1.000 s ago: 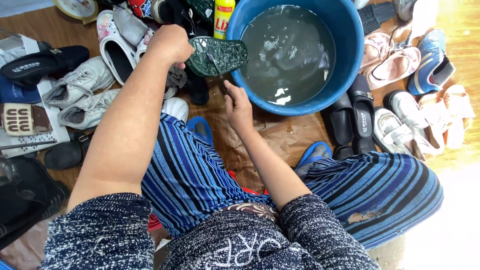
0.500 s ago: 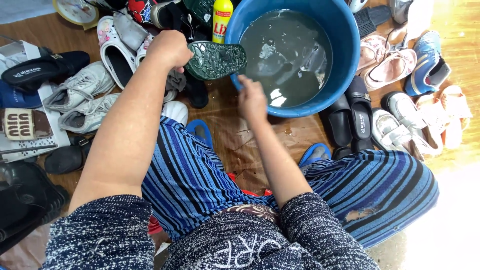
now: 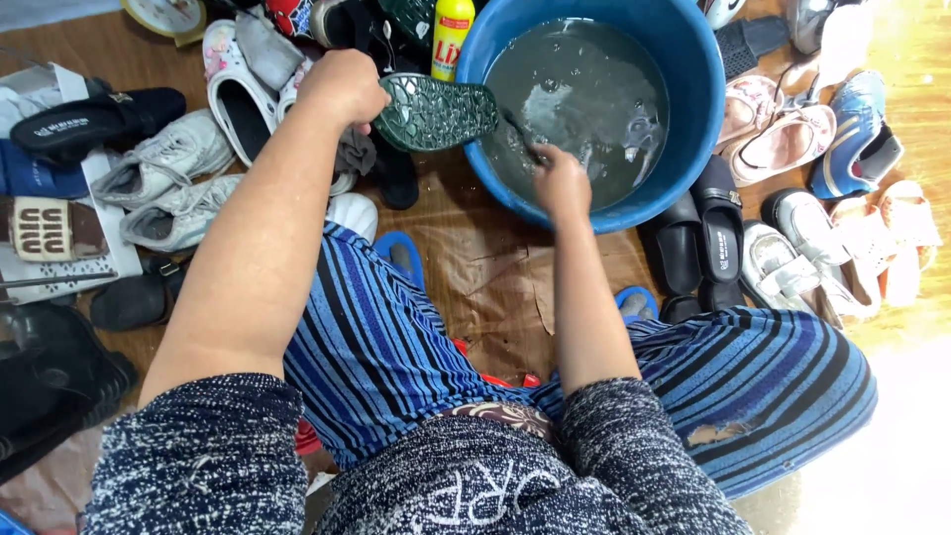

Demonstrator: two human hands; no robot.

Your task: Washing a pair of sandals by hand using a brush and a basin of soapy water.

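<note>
Two hands at a blue basin of grey water, one holding a green sandal, the other a brush.

The left hand point(image 3: 344, 87) is closed around the heel end of a dark green sandal point(image 3: 434, 112), held sole-up with its toe reaching over the near-left rim of the blue basin point(image 3: 693, 119). The right hand point(image 3: 561, 182) is curled shut on a thin brush handle point(image 3: 522, 134) that slants into the murky grey water point(image 3: 584, 94). A yellow detergent bottle point(image 3: 452, 38) stands just left of the basin, at the far side. White sneakers point(image 3: 168, 183) and a black slipper point(image 3: 99, 117) lie to the left; black sandals point(image 3: 705, 243) and pale shoes point(image 3: 792, 267) crowd the floor on the right.
</note>
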